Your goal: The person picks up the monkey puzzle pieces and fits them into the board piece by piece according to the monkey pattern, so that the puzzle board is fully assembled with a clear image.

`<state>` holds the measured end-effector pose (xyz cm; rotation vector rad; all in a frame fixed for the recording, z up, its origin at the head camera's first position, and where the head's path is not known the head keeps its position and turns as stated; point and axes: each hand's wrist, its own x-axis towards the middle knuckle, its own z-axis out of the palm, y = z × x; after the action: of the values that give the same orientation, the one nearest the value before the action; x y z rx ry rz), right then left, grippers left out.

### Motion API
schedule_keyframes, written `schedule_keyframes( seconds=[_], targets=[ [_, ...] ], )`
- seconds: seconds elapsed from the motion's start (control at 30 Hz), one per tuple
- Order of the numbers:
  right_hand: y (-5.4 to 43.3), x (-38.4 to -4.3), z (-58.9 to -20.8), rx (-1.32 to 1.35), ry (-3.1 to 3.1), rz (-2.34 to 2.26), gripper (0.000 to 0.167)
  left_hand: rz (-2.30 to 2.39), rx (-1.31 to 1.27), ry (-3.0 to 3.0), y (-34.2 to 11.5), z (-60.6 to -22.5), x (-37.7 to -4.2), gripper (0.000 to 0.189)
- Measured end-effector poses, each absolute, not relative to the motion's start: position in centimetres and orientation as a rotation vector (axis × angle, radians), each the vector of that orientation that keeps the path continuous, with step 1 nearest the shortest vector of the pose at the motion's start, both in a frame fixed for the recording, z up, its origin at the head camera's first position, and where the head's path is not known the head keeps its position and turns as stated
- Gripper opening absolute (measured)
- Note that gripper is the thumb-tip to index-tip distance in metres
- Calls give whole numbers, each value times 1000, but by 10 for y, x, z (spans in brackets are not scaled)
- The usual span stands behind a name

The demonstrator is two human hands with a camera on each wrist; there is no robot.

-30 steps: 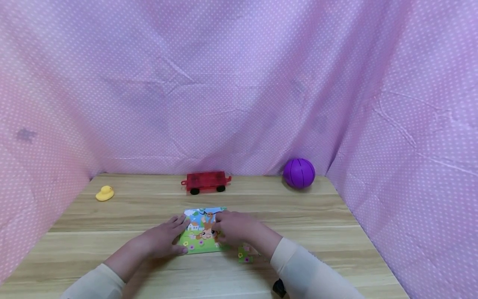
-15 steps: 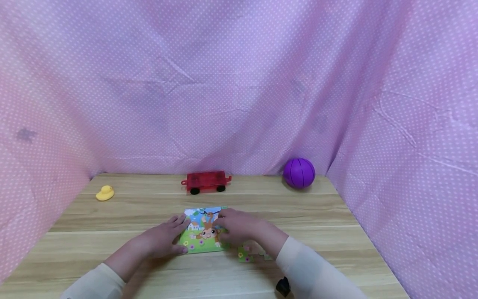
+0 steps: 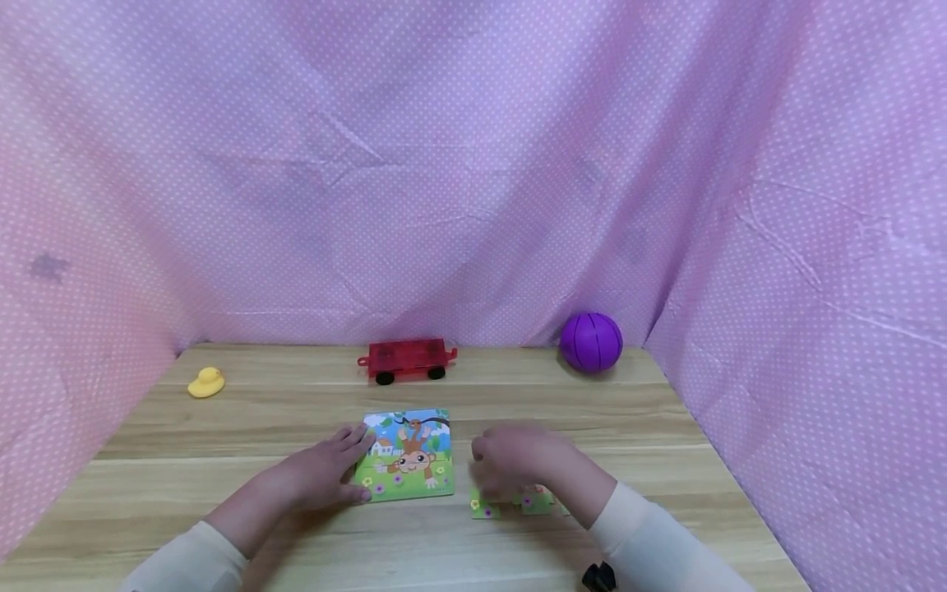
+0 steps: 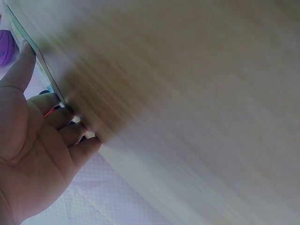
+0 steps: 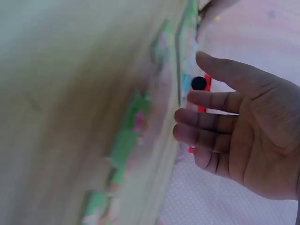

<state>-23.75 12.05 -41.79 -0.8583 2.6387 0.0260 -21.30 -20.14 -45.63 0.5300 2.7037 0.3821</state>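
A jigsaw puzzle (image 3: pixel 411 460) with a monkey picture lies flat on the table. My left hand (image 3: pixel 325 470) rests at its left side, fingers along the upper left edge and thumb by the lower left corner. In the left wrist view, the fingertips (image 4: pixel 79 133) line up at the edge near the tabletop. My right hand (image 3: pixel 518 462) is just right of the puzzle, over loose green puzzle pieces (image 3: pixel 537 501). The right wrist view shows its fingers loosely bent with nothing between them. Several pieces (image 5: pixel 125 140) lie below it there, blurred, and the hand hides some in the head view.
Along the back of the wooden table (image 3: pixel 296 411) are a yellow rubber duck (image 3: pixel 206 383), a red toy wagon (image 3: pixel 406 358) and a purple ball (image 3: pixel 591 342). A pink dotted cloth (image 3: pixel 444 205) hangs behind and at both sides. A small black object (image 3: pixel 599 576) shows by the right sleeve.
My right hand has moved off the puzzle's right side, rightward to the loose pieces, uncovering the picture's right part. The left hand has stayed in place.
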Motion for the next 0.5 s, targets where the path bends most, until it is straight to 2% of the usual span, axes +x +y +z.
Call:
schedule_keyframes(
  seconds=[0.2,0.5],
  targets=[
    [123,-225,-426,-837,2616,76,51,390,522,2697,-200,-454,-212,90],
    [120,-215,-432,-933,2635,105,42,429,552,2700,-201,-453,-211,92]
  ],
)
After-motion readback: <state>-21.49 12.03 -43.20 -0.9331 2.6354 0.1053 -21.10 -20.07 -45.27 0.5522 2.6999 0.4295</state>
